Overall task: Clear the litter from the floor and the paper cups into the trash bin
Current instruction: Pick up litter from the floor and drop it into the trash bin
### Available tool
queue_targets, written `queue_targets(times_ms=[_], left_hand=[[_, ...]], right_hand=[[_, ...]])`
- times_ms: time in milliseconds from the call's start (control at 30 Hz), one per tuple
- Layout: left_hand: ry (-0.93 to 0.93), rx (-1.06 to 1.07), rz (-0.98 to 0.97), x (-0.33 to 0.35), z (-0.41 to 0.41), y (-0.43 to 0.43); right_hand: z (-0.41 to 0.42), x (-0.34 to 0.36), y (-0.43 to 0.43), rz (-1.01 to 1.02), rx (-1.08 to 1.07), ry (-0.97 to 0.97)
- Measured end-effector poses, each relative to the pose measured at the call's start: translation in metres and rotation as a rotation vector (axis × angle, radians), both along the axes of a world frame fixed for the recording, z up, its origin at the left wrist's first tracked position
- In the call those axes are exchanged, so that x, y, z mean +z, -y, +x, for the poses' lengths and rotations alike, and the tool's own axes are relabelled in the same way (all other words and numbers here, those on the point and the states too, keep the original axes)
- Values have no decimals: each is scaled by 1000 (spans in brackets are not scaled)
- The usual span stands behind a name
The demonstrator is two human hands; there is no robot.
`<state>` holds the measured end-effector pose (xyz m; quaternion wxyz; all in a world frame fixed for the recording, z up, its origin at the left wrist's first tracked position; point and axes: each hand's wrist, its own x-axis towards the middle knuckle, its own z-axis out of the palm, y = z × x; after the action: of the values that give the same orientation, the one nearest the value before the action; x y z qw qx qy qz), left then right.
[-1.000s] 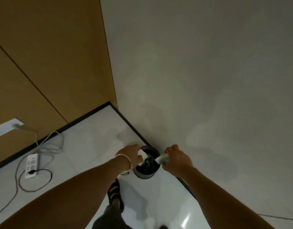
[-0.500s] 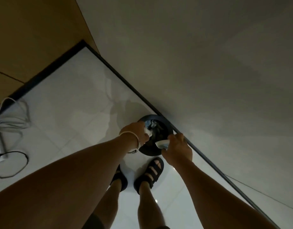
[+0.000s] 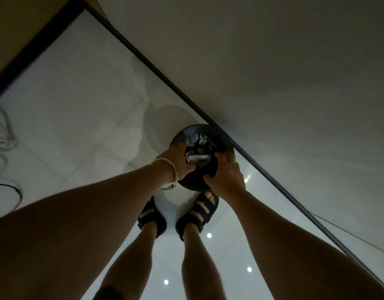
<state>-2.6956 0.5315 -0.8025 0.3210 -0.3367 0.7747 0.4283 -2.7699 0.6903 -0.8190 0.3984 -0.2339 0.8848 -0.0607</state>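
**Bin by the wall, litter inside**

Bin (image 3: 193, 184): round, dark, upright on the floor, close against the black skirting. Seen from above, mouth uncovered. Inside: crumpled litter (image 3: 203, 140), grey and pale scraps among dark folds, heaped near the rim. A white piece (image 3: 197, 158), crushed and possibly a paper cup, lies across the near side of the mouth. Left hand (image 3: 178, 162) grips its end. Right hand (image 3: 226, 173) curls over the near rim.

The glossy tiled floor (image 3: 78, 100) bears the dark trash bin (image 3: 185, 133) beside the skirting (image 3: 143, 59), two sandalled feet (image 3: 200, 213) and loose cables (image 3: 5, 135).
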Motion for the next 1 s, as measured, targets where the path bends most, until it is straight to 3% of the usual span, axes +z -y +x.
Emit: queue_targets(times_ms=[200, 333, 600, 800, 1000], left_hand=[[-7, -72, -95, 85, -5, 9], [-108, -121, -125, 168, -6, 12], [-261, -489, -237, 332, -8, -13], [-356, -840, -316, 424, 15, -94], [-483, -1173, -375, 480, 27, -223]], right_hand=[[-4, 88, -8, -5, -34, 1], [-3, 172, -14, -42, -114, -38], [37, 339, -54, -52, -246, -263], [97, 439, -131, 82, -300, -428], [168, 499, -254, 141, -594, -527]])
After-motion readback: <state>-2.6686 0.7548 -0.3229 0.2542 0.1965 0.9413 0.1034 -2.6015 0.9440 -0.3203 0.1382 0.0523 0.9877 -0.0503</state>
